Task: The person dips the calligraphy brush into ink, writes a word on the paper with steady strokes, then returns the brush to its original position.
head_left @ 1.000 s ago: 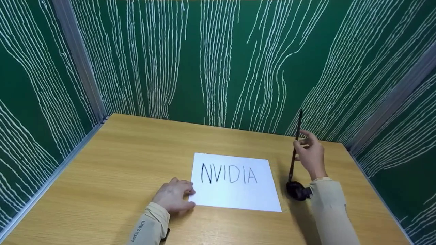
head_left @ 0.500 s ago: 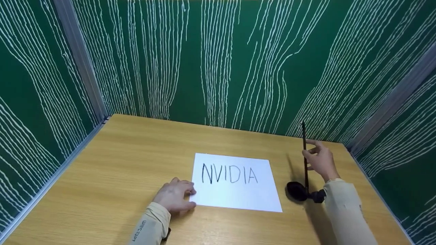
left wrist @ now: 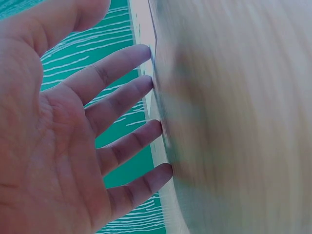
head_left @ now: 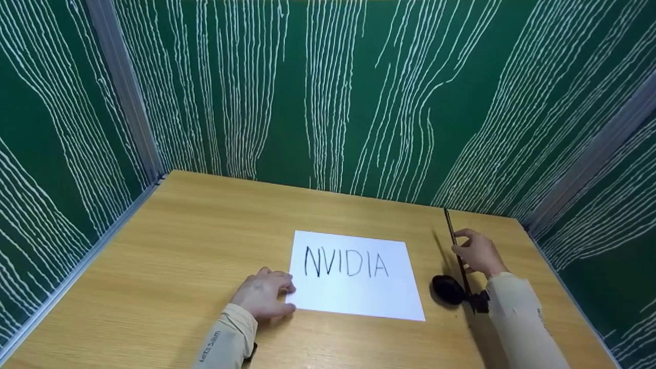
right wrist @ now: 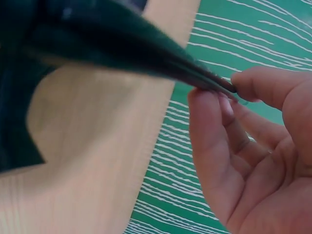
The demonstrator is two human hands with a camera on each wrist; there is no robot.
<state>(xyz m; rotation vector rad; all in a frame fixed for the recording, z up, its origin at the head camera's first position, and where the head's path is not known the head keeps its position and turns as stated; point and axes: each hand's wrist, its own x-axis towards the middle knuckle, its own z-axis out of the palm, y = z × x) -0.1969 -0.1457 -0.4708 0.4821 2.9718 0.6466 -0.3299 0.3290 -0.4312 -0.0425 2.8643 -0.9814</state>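
In the head view, a white sheet of paper (head_left: 353, 297) lies on the table, with NVIDIA written on it in thin dark strokes. My left hand (head_left: 264, 293) rests on the table at the sheet's left edge, fingertips right at the paper; the left wrist view shows its fingers (left wrist: 129, 141) spread and fairly straight. My right hand (head_left: 476, 252) pinches a long thin dark paintbrush (head_left: 449, 225) between thumb and fingertips. The brush slants, top leaning left, its lower end beside a small round black dish (head_left: 447, 289). In the right wrist view, the brush (right wrist: 180, 68) runs into the fingertips.
The wooden table (head_left: 215, 220) ends at a green back wall (head_left: 287, 133) with white wavy lines. Similar side walls with grey corner posts (head_left: 128, 97) stand left and right. A black wrist device (head_left: 480, 302) at the right cuff is close to the dish.
My right hand and the brush have moved right and down, from the dish's left rim to its right side. The brush now leans more to the left. The left hand stays in place.
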